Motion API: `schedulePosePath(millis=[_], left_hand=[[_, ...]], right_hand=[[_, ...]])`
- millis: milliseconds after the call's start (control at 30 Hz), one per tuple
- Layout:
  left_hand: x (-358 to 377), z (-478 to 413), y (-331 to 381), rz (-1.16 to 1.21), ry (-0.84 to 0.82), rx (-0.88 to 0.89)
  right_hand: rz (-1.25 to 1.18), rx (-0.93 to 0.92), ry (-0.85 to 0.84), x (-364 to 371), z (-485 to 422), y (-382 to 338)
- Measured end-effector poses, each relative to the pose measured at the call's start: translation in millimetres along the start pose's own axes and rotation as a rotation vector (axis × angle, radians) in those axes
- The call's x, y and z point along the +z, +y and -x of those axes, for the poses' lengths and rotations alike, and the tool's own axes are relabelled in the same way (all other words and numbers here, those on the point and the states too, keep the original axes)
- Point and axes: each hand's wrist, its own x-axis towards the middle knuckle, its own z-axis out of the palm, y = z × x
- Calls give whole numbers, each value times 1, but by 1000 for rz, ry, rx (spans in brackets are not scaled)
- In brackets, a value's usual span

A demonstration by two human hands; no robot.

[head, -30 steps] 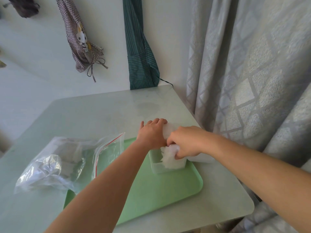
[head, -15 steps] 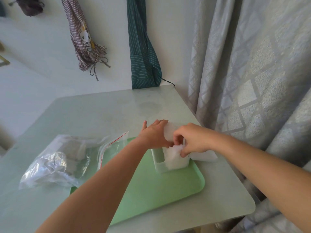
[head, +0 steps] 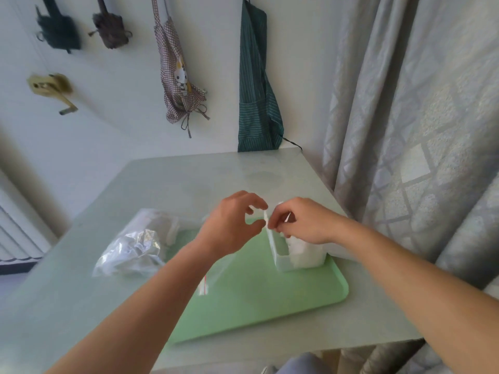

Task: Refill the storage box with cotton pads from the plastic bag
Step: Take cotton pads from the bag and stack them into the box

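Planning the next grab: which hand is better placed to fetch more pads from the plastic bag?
Left. The left hand holds nothing and is nearer the plastic bag; the right hand is busy at the storage box.

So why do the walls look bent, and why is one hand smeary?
Head view: the wide-angle lens bows the grey patterned curtain and splays the edges of the pale glossy table. Head view: the left hand and the red-striped mouth of the clear plastic bag are motion-blurred, while the right hand is sharper. Head view: soft daylight, a faint sheen on the tabletop, only soft shadows.
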Motion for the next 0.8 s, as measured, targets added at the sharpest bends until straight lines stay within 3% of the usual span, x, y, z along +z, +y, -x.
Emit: schedulePosePath(millis=[167,300,467,633,700,800], left_hand=[[-34,52,-18,-393,97,-201],[-43,80,-40,-428,28,-429],[-54,105,-61,-193,150,-536],[-67,119,-61,272,217,-413],[-77,123,-67,388,297,-397],[-92,125,-100,366,617,-546]], right_hand=[[-98,-46,2,51,-20,-38],[-33,-68,-37,88,-41,-65],[40,-52,-140,127,-66,-84],[-38,-73,-191,158,-92,-85],[-178,-42,-174,159,-93,-98],[-633,88,-115,164,-100,-103]])
